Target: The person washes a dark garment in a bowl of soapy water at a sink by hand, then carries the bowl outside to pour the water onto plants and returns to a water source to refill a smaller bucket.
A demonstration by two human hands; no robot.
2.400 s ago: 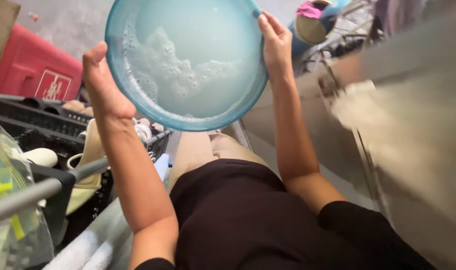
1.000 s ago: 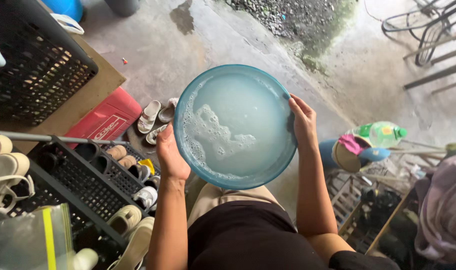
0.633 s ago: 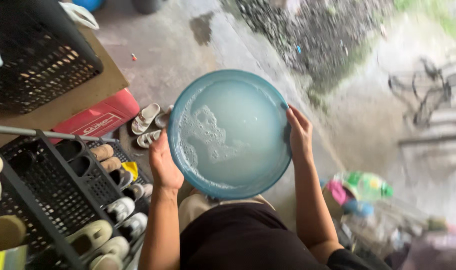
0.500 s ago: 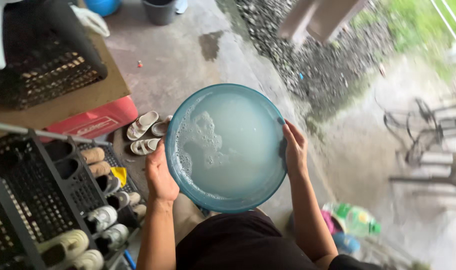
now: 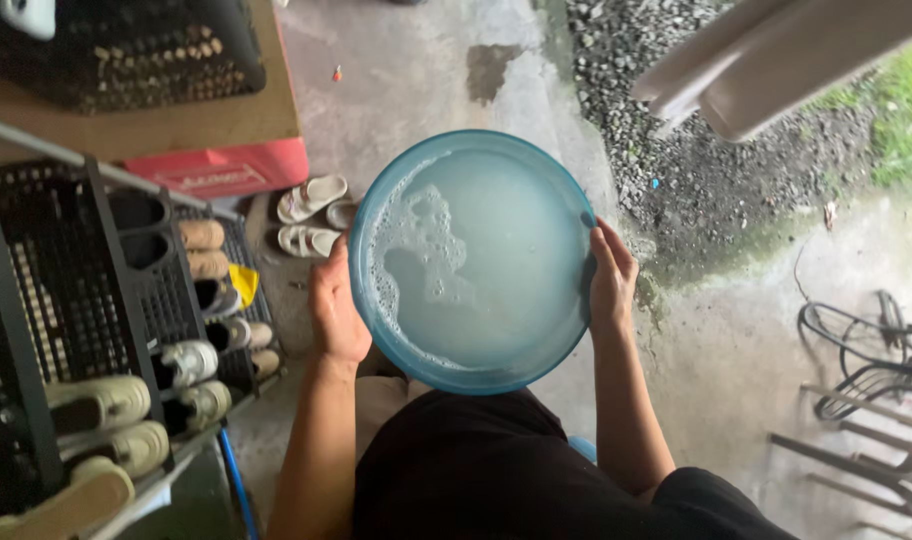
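Clearly the blue basin of cloudy, sudsy water is carried level at waist height, the left hand and right hand each curled around opposite rims. Wet rims could slip, I judge; a tilt leftward would slop water onto the shoe rack and sandals.

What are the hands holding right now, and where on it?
Both hold the blue basin of soapy water by its rim: the left hand on its left edge, the right hand on its right edge.
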